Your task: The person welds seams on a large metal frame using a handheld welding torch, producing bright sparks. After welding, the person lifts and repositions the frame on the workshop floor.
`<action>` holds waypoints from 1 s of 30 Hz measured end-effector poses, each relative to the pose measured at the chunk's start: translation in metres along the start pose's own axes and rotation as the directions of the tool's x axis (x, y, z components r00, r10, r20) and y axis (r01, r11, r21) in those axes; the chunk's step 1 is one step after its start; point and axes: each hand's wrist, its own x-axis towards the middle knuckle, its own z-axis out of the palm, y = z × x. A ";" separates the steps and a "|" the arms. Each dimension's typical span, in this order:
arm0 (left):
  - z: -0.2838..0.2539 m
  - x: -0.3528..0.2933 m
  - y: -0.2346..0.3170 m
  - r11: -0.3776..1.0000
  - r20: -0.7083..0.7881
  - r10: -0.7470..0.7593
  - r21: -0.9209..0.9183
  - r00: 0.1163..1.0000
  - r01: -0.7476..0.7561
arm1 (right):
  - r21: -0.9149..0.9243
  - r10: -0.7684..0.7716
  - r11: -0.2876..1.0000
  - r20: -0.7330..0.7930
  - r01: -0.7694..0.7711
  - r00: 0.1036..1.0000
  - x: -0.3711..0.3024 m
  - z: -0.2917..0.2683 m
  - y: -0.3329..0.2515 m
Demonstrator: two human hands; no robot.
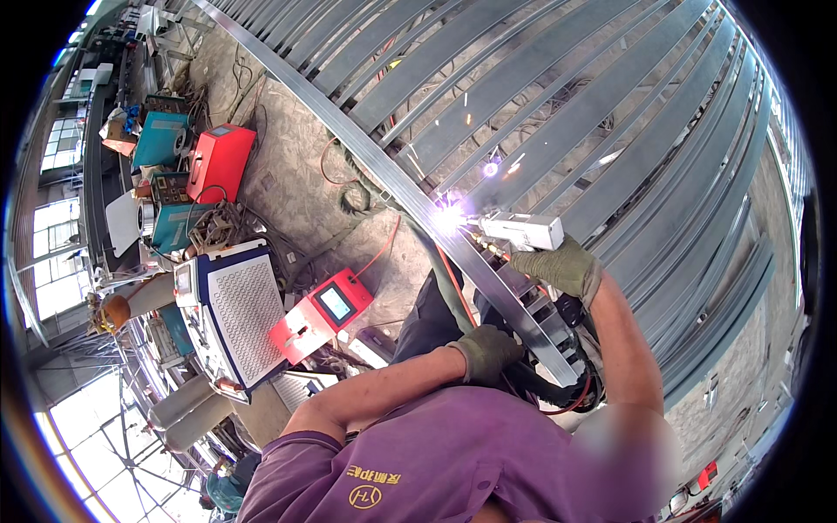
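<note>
My right hand [562, 268], in an olive work glove, is closed round a welding torch with a white, box-shaped body [523, 230]. A bright white-violet arc [451, 217] burns at its tip, on the long metal rail [349, 139], and sparks fly up from it. Flat grey metal bars [471, 109] join the rail side by side on its far right. My left hand [488, 354], gloved too, is curled close to my body beside the rail's near end and a black hose [527, 381]. What its fingers hold, if anything, is hidden.
On the left stand a red machine with a screen [335, 302], a white perforated unit [248, 309], a red box [221, 161] and teal machines [161, 137]. Cables [353, 196] lie on the concrete floor. More metal bars [715, 305] are stacked at the right.
</note>
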 end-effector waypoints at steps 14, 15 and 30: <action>-0.004 0.000 0.004 0.999 0.005 0.016 0.028 1.000 -0.016 | 0.022 -0.026 0.999 0.025 0.025 0.999 0.004 0.000 0.010; -0.005 0.000 0.004 0.999 0.004 0.016 0.028 1.000 -0.016 | 0.026 -0.034 0.999 0.020 0.033 0.999 0.004 -0.001 0.012; -0.012 -0.003 0.009 0.999 -0.003 0.033 0.014 0.999 -0.033 | 0.003 0.048 0.999 0.006 -0.048 0.999 -0.006 0.000 0.000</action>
